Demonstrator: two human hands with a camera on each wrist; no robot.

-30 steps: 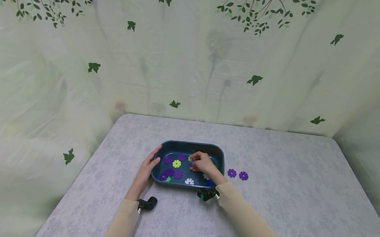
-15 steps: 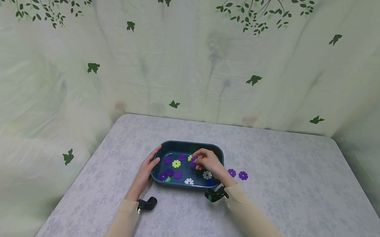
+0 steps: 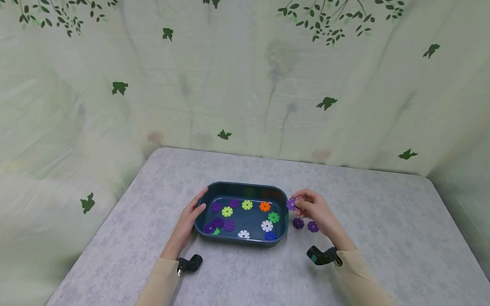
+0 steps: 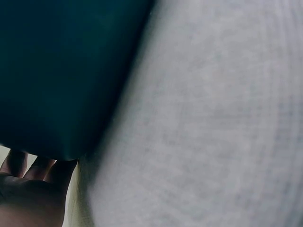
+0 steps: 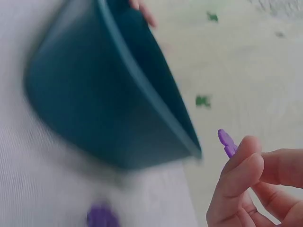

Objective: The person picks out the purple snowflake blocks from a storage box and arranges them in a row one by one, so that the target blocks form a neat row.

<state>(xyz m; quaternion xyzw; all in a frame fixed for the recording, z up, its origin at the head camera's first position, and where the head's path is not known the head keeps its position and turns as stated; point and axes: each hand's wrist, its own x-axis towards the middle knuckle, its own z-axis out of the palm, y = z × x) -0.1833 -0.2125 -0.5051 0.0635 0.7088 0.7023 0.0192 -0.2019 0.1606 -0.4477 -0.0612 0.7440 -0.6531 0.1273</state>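
Note:
Just off the right end of a dark teal tray (image 3: 240, 241), my right hand (image 3: 318, 214) pinches a purple flower-shaped plastic disc (image 3: 291, 204) between thumb and fingertips. The right wrist view shows this purple disc (image 5: 227, 142) edge-on, raised beside the tray (image 5: 90, 90). My left hand (image 3: 188, 224) rests along the tray's left side with its fingers extended. Part of it shows in the left wrist view, the left hand (image 4: 35, 198) touching the tray wall (image 4: 61, 80). Two more purple discs (image 3: 298, 223) (image 3: 313, 227) lie on the table below the right hand.
Inside the tray lie several similar discs: purple (image 3: 229, 225), yellow (image 3: 227, 211), orange (image 3: 265, 206), green (image 3: 273, 217), white (image 3: 267, 226) and blue (image 3: 270, 236). The grey table (image 3: 391, 225) reaches back to a leaf-printed curtain (image 3: 249, 79).
My right hand has lifted a purple disc out of the tray and carried it right, past the tray's edge. The left hand and the tray have stayed in place.

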